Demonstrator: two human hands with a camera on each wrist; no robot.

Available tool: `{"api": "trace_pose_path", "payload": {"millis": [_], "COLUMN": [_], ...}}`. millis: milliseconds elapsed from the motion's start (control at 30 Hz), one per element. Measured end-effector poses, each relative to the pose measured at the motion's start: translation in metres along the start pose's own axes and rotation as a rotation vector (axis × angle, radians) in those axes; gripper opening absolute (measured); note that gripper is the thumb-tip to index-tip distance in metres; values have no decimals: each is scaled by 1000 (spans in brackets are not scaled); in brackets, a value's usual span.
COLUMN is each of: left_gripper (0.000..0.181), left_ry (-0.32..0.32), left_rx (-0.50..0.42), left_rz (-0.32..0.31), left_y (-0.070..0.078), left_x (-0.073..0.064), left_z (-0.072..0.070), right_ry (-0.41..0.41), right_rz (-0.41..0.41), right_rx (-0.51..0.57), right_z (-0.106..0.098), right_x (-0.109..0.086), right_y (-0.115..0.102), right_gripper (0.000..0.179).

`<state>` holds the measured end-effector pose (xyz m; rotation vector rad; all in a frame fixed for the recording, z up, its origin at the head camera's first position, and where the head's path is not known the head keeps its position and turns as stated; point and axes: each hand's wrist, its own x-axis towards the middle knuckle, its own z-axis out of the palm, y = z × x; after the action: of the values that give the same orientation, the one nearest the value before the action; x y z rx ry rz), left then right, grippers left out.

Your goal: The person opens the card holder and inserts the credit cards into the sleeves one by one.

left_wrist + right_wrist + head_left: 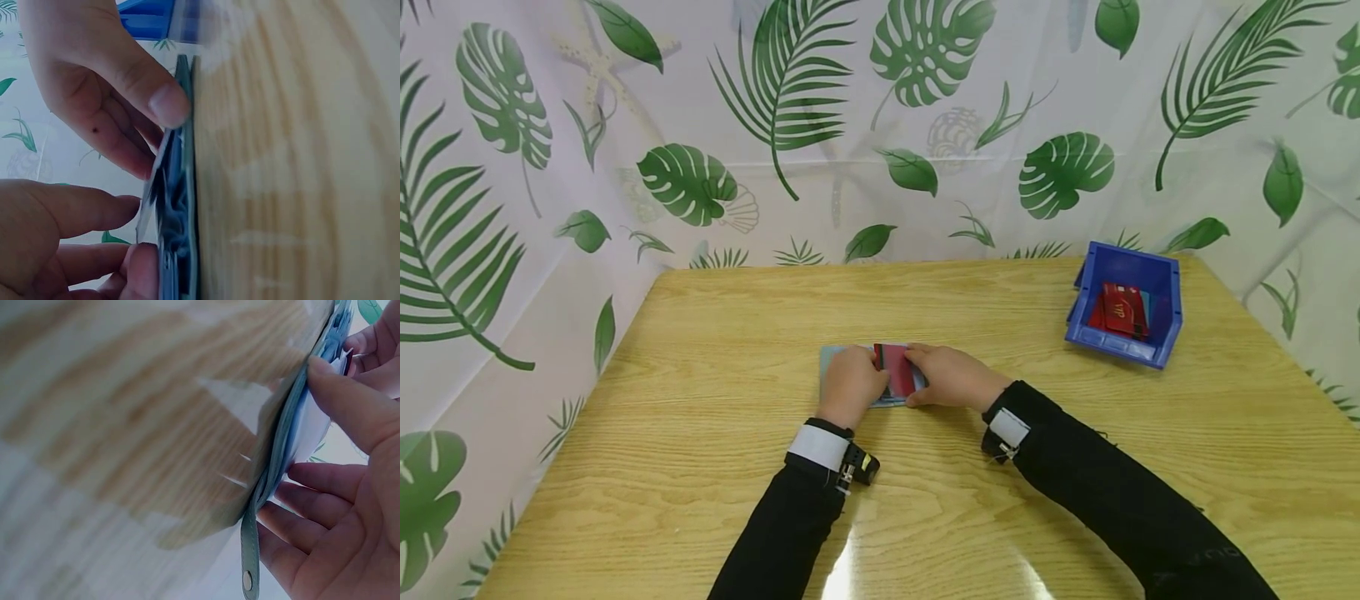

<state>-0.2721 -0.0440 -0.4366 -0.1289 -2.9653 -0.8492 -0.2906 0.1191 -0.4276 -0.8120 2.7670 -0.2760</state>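
Note:
A pale blue-green card holder (829, 358) lies spread on the wooden table, with a red card (897, 371) over its middle. My left hand (853, 383) pinches the card's left edge between thumb and fingers. My right hand (957, 379) grips the holder's right side, its thumb at the near edge and fingertips by the far edge. Clear sleeves (150, 181) stand partly lifted between the hands in the left wrist view. A strap with a metal snap (249, 562) hangs off the holder's end in the right wrist view. My left hand hides much of the holder's left part.
On the table's far right stands a blue plastic bin (1116, 345) holding several red cards (1123, 310), one lettered VIP. A leaf-printed curtain (850, 217) borders the table's back and sides.

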Motion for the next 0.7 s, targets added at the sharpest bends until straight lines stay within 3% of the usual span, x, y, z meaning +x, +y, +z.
{"api": "trace_pose_path", "payload": {"millis": [367, 500, 700], "left_gripper": [18, 19, 34], "left_ry": [-62, -83, -182], "left_rx": [27, 46, 12], "left_rz": [-28, -4, -14], "left_y": [8, 10, -3], "left_x": [0, 2, 6], "left_z": [4, 4, -15], "right_ry": [7, 12, -4], "right_rz": [-10, -10, -21], "right_rx": [2, -12, -15], "right_z": [0, -1, 1], "right_x": [-2, -2, 0], "right_y": [3, 4, 5], "right_gripper": [78, 79, 78]}}
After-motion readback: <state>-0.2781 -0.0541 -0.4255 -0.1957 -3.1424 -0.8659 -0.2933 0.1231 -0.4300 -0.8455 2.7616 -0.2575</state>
